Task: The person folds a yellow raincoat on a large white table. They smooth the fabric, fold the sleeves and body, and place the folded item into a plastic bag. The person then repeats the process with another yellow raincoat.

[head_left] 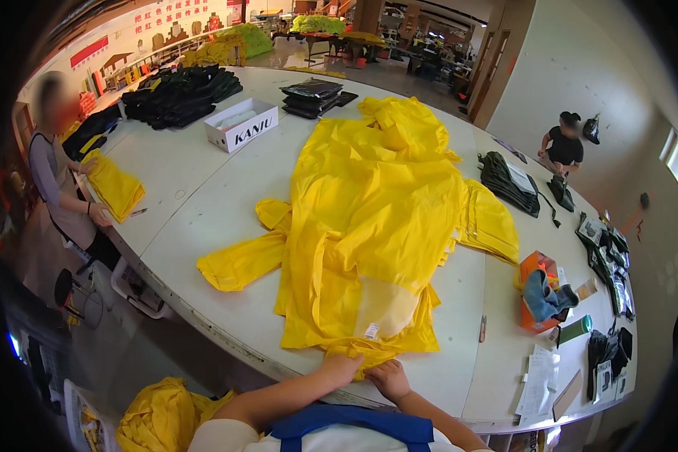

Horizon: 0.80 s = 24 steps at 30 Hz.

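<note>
Low on yellow garment (377, 226), white label (371, 330).

A pale table (181, 215) is carrying stacked yellow garments (369, 211) along its middle. A black garment heap (181, 96), white cardboard box (253, 134) and flat black packages (309, 94) are lying farther back; an orange box (531, 321), green cylinder (574, 330) and paper sheets (536, 383) are resting at right.

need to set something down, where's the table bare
The table is bare between the white box and left yellow sleeve; a strip holding only a small tool separates the yellow garments from the orange box. Crowded: the right edge, with papers and black packs.
</note>
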{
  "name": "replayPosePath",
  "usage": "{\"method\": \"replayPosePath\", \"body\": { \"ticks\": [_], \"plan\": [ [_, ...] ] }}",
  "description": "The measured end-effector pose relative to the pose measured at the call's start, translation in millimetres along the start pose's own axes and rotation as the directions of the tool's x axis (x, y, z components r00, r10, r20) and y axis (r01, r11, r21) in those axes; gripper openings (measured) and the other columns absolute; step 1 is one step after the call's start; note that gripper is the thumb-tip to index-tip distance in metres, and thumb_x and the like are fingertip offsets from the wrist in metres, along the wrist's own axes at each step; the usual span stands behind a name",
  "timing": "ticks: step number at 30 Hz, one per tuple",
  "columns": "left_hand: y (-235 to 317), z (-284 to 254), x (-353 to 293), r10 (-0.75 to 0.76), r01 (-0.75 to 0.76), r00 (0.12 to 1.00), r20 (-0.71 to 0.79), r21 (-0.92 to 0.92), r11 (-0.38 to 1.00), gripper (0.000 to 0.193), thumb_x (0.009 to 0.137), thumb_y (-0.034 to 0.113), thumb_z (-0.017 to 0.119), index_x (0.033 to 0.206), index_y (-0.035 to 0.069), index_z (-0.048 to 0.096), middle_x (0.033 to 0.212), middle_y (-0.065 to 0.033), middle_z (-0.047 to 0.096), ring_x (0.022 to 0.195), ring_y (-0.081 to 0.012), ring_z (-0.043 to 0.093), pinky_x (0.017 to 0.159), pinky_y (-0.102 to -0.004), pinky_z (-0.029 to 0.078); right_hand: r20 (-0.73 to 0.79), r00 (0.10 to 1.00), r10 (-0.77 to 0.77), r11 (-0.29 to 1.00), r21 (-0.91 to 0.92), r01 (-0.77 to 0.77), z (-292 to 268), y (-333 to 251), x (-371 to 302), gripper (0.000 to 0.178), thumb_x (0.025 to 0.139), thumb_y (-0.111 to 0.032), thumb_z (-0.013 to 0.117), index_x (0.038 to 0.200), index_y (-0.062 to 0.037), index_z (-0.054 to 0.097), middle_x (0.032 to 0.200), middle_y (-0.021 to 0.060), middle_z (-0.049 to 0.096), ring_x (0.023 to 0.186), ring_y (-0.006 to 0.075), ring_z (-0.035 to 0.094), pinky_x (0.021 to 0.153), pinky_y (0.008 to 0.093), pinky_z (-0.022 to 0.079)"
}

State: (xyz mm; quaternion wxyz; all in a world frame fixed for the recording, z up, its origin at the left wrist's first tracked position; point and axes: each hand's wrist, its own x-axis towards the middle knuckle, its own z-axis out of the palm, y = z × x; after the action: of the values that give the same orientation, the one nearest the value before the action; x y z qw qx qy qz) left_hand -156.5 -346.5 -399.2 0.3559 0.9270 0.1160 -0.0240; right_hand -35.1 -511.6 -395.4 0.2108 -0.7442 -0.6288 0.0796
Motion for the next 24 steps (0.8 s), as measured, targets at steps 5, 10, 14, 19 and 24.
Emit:
{"method": "replayPosePath", "body": {
  "ticks": [5,10,14,19,24],
  "plan": [
    [7,20,-23,0.260,-0.177,0.926,-0.274,0.293,0.940,0.018,0.079,0.021,0.056,0.091,0.010,0.064,0.092,-0.0083,0.060,0.088,-0.0272,0.058,0.080,-0.0414,0.043,0.164,0.937,0.309,0.898,0.274,-0.344,-7,15,17,0.020,0.077,-0.025,0.070,0.094,-0.0134,0.068,0.084,0.0061,0.065,0.083,0.0226,0.060,0.084,0.0388,0.044],
    [-21,26,0,0.243,-0.190,0.949,-0.200,0.252,0.949,0.019,0.079,0.026,0.062,0.085,0.008,0.060,0.080,-0.0108,0.062,0.076,-0.0309,0.061,0.066,-0.0440,0.047,-0.090,0.994,-0.056,0.998,-0.043,0.052,-11,2,9,0.022,0.077,-0.027,0.070,0.094,-0.0133,0.068,0.089,0.0057,0.063,0.091,0.0258,0.058,0.084,0.0383,0.045],
    [8,-6,5,0.179,-0.121,0.953,-0.244,0.235,0.964,0.022,0.083,0.029,0.061,0.086,0.007,0.059,0.073,-0.0144,0.062,0.070,-0.0343,0.063,0.062,-0.0463,0.049,0.146,0.981,0.130,0.980,0.134,-0.150,2,40,17,0.022,0.083,-0.026,0.064,0.092,-0.0063,0.065,0.093,0.0106,0.065,0.086,0.0309,0.061,0.078,0.0407,0.047],
    [-16,-13,10,0.080,-0.072,0.996,-0.036,0.184,0.980,0.027,0.088,0.032,0.057,0.093,0.005,0.056,0.076,-0.0209,0.063,0.077,-0.0377,0.063,0.066,-0.0478,0.050,0.218,0.939,0.266,0.902,0.286,-0.322,-10,30,41,0.034,0.086,-0.024,0.059,0.112,-0.0027,0.057,0.098,0.0189,0.064,0.090,0.0366,0.060,0.083,0.0419,0.048],
    [-18,-19,12,-0.100,0.099,0.995,0.012,0.043,0.994,0.028,0.092,0.030,0.051,0.100,0.004,0.055,0.083,-0.0210,0.065,0.082,-0.0390,0.063,0.069,-0.0504,0.048,0.061,0.991,0.118,0.992,0.026,-0.119,-4,13,31,0.044,0.086,-0.023,0.059,0.125,-0.0053,0.050,0.108,0.0227,0.059,0.109,0.0414,0.050,0.094,0.0476,0.042]
  ]
}}
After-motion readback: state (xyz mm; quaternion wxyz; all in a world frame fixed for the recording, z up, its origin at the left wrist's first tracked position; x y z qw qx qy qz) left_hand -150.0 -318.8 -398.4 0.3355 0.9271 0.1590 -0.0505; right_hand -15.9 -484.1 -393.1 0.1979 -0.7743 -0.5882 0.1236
